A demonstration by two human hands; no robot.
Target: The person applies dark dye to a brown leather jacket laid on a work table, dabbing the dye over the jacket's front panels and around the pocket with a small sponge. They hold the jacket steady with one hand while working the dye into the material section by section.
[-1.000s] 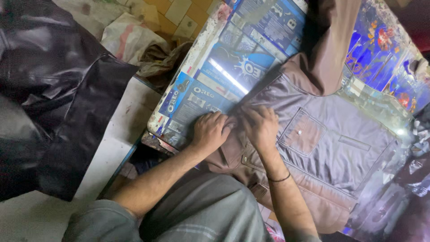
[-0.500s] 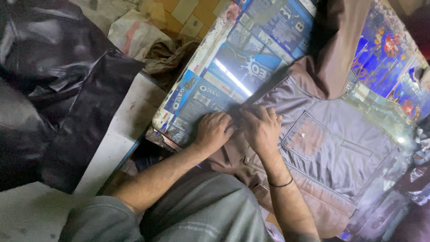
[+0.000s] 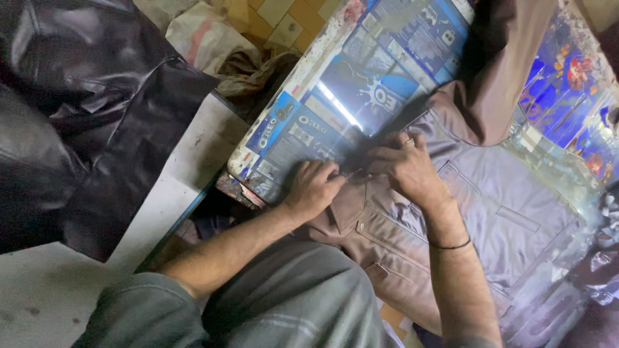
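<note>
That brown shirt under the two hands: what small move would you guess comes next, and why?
Probably a pull outward to flatten the cloth. The left hand and the right hand both pinch the brown shirt near its collar end, at the edge of the blue printed table cover. The fabric between them is bunched and shadowed, while the pocket area lies smooth. That is only a guess.

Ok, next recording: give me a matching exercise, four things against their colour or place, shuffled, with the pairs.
Things:
1. garment
2. plastic sheeting
3. table covering
4. band

Descriptions:
A. black, heaped at the far left
B. thin and dark, around the right wrist
C. greyish-brown, spread flat under both hands
D. glossy blue printed wrapper sheet

The left hand and right hand press on the garment's edge.

Pairs: 1-C, 2-A, 3-D, 4-B
</note>
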